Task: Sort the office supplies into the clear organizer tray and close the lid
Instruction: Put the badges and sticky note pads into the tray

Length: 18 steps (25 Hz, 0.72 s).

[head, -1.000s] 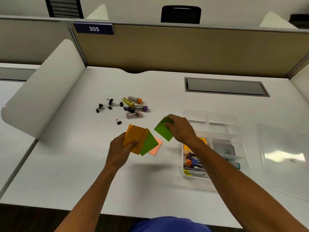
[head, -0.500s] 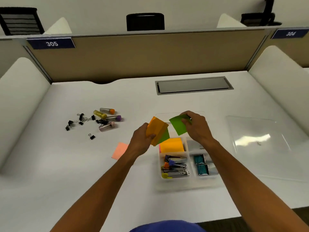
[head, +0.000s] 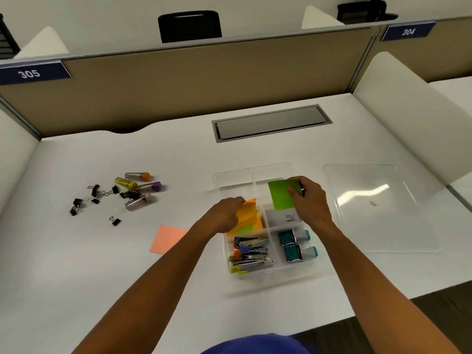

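Two hands: both over the tray, forearms reaching in from the near edge.
Left hand [head: 226, 215]: fingers curled round orange notes [head: 247, 213], held tilted over the tray's left middle compartment; a green sheet [head: 246, 228] shows beneath them, its support unclear.
Right hand [head: 307, 198]: pinching a green note [head: 281, 194] by its right edge, held over the tray's far right part.
Tray [head: 255, 172]: clear, divided, on the table [head: 102, 277] near centre; lid off.
Tray, near left: staplers [head: 251, 254] with metal bodies, orange, purple and yellow ends.
Tray, near right: two teal-capped items [head: 297, 245], side by side.
Tray, right middle: white box [head: 283, 217] with small print, partly under the right hand.
Tray, far compartments: contents not discernible through the clear plastic.
Lid [head: 378, 208]: clear, flat on the table just right of the tray, glare on top.
Pink note [head: 167, 238]: flat on the table, left of the tray, beside the left forearm.
Tubes [head: 139, 189]: four small capped ones, orange, yellow, purple, pink, lying in a cluster well left of the tray.
Clips [head: 95, 198]: black binder clips scattered left of and among the tubes; one apart, nearer the front.
Grommet [head: 272, 122]: grey rectangular cover set in the table beyond the tray.
Partition [head: 178, 85]: tan panel at the back, labels 305 and 304.
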Motion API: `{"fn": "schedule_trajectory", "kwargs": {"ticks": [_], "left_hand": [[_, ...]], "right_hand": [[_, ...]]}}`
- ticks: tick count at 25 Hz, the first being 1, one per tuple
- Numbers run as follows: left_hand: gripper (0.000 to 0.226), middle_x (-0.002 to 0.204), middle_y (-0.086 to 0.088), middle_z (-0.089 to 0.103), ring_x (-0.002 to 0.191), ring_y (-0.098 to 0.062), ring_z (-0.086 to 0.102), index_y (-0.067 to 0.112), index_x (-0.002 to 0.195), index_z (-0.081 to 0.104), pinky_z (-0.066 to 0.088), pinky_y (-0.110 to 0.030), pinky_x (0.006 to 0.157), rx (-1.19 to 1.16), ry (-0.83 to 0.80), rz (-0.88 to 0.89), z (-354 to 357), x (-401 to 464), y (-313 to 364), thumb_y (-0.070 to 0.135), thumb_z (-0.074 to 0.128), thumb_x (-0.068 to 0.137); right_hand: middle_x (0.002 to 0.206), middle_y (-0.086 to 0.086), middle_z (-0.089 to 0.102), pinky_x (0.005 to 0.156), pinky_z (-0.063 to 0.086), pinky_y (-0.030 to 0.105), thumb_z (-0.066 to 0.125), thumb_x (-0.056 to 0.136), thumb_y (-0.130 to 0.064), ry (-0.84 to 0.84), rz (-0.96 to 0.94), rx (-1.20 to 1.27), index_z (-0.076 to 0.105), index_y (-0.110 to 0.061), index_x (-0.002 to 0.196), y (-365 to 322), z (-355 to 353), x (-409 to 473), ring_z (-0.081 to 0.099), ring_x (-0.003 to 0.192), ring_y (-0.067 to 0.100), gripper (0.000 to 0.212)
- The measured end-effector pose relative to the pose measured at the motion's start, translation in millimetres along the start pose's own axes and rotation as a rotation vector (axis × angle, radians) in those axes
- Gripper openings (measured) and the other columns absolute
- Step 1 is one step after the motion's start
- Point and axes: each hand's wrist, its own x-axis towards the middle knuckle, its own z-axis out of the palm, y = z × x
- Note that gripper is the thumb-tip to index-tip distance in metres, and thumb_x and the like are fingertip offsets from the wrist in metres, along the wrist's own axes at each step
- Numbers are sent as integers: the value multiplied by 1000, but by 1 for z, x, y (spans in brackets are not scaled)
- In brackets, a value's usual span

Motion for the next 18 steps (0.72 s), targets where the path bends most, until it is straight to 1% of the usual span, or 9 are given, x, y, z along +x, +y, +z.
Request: {"fn": "schedule_trajectory", "kwargs": {"ticks": [3, 5, 7, 9, 11, 12, 15, 16, 18], "left_hand": [[62, 139, -13, 40, 123, -32, 43, 21, 147, 28, 41, -38, 95, 170, -75, 37, 9, 6, -3, 9, 54, 92], [63, 138, -13, 38, 122, -32, 40, 23, 146, 29, 42, -39, 95, 277, -26, 40, 13, 9, -5, 11, 56, 90], [61, 137, -10, 38, 121, -31, 39, 25, 146, 32, 42, -39, 95, 314, 38, 59, 15, 9, -7, 12, 56, 91], [57, 140, -7, 40, 123, -29, 39, 25, 144, 36, 40, -39, 100, 198, 93, 69, 15, 9, -10, 9, 53, 92], [53, 139, -5, 45, 124, -26, 41, 23, 140, 45, 40, -37, 102, 56, 203, 74, 12, 6, -17, 2, 52, 91], [50, 138, -4, 48, 123, -25, 43, 23, 136, 50, 40, -36, 102, 5, 272, 68, 10, 4, -22, 1, 52, 91], [37, 131, -3, 56, 120, -21, 49, 19, 127, 58, 39, -31, 100, -216, 433, 12, 7, -10, -40, 4, 53, 94], [34, 128, -3, 57, 117, -19, 51, 18, 124, 59, 39, -27, 98, -278, 466, -2, 6, -16, -47, 5, 54, 94], [31, 124, -1, 59, 107, -13, 53, 18, 121, 60, 38, -22, 92, -348, 510, -25, 7, -27, -57, 7, 56, 93]], "right_hand": [[102, -1, 64, 64, 47, 17, 56, 98, -22, -30, 1, 13, 62, -18, 117, 2, 2, 0, 61, 87, 14, 20], [104, -1, 64, 66, 50, 19, 56, 98, -21, -68, -3, 30, 62, -18, 120, 1, 6, -1, 63, 90, 16, 22], [106, -2, 62, 68, 52, 20, 56, 98, -18, -125, -23, 27, 61, -20, 121, -1, 11, -3, 62, 92, 16, 24], [109, -3, 61, 69, 50, 19, 56, 98, -14, -199, -54, -4, 59, -21, 122, -5, 17, -3, 60, 95, 16, 25], [110, -2, 59, 68, 50, 20, 55, 97, -10, -262, -79, -35, 57, -22, 122, -9, 25, -3, 60, 95, 18, 27], [110, -2, 58, 68, 53, 23, 55, 97, -8, -286, -85, -39, 57, -23, 122, -13, 29, -3, 61, 94, 19, 29], [108, 0, 60, 70, 59, 40, 56, 96, -6, -337, -104, -55, 56, -26, 120, -21, 45, -5, 64, 88, 23, 31], [107, 1, 61, 70, 59, 43, 55, 96, -6, -342, -120, -70, 56, -27, 119, -23, 51, -6, 65, 86, 24, 32], [109, 6, 64, 72, 58, 45, 54, 96, -6, -358, -135, -110, 55, -27, 122, -25, 62, -7, 65, 85, 26, 33]]}}
